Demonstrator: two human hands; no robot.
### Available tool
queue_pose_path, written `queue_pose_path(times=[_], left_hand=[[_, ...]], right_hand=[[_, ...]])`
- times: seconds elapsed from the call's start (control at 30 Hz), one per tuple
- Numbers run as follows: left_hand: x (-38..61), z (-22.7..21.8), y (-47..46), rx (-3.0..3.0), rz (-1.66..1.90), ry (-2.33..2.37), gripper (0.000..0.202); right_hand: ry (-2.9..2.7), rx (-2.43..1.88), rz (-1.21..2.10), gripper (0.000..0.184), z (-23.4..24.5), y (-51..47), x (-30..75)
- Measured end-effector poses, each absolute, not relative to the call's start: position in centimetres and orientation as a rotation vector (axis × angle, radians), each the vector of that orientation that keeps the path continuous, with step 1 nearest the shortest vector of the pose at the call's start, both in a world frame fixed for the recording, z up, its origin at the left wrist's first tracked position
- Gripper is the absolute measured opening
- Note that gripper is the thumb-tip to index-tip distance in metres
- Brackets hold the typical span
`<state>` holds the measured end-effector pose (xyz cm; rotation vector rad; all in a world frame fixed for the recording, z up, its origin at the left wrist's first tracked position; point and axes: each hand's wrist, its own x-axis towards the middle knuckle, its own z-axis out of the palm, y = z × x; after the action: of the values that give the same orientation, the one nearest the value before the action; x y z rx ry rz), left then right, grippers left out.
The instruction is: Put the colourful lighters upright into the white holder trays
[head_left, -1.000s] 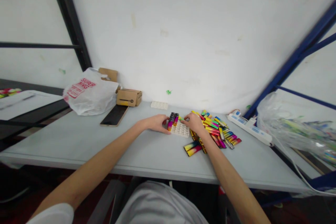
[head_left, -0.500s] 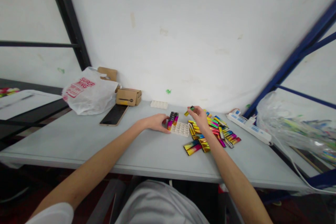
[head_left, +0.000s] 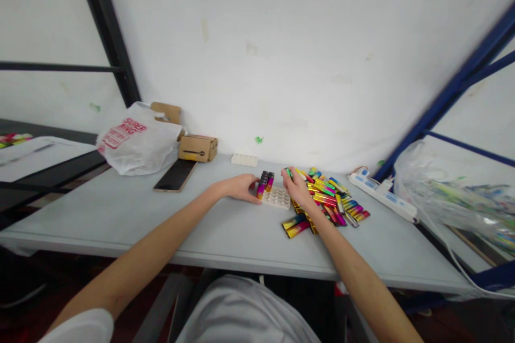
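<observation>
Reaching forward over a grey table (head_left: 225, 236), with both bare forearms slanting inward toward a white pocketed tray (head_left: 277, 199). Curves the left hand (head_left: 243, 188) around the tray's left end, thumb to the near side, right against a cluster of upright black-topped sticks (head_left: 261, 186) standing in the pockets; impossible to tell whether firmly clasping tray or sticks, or merely steadying. Pinches a green-ended stick (head_left: 288, 172) between thumb and fingers of the right hand (head_left: 296, 188), back of the hand upward, near the tray's far right corner and outside its pockets. Passes the right wrist over the left part of a loose pile of shiny, many-coloured sticks (head_left: 324, 199), heaped just right of the tray. Compared with half a second ago, holds the right hand lower and nearer the tray, showing mainly green at the stick's tip where a gold length showed then. Keeps the left hand in the same place, beside an unmoved tray.
</observation>
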<state>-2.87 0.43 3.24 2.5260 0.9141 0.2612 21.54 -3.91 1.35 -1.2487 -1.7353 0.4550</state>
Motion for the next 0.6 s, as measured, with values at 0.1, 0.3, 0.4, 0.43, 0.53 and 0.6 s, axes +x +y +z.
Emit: queue_pose_path(times=[0.1, 0.3, 0.4, 0.43, 0.53, 0.6], left_hand=[[-2.88, 3.24, 0.43, 2.514, 0.278, 0.903, 0.058], [-2.94, 3.18, 0.46, 2.534, 0.276, 0.927, 0.057], [-2.95, 3.21, 0.43, 2.534, 0.271, 0.930, 0.058], [-2.95, 3.22, 0.44, 2.532, 0.270, 0.930, 0.057], [-2.94, 3.19, 0.50, 2.519, 0.266, 0.910, 0.057], [-2.95, 3.17, 0.53, 2.511, 0.266, 0.893, 0.057]], right_hand=[[-1.739, -1.301, 0.299, 0.053, 1.55, -4.26, 21.41], [-1.664, -1.394, 0.229, 0.046, 1.13, -3.95, 21.32], [-1.665, -1.413, 0.196, 0.041, 0.98, -3.76, 21.36], [-1.669, -1.411, 0.179, 0.041, 1.01, -3.78, 21.37], [-1.704, -1.379, 0.152, 0.043, 1.32, -4.13, 21.31], [-1.754, -1.341, 0.175, 0.041, 1.64, -4.49, 21.22]])
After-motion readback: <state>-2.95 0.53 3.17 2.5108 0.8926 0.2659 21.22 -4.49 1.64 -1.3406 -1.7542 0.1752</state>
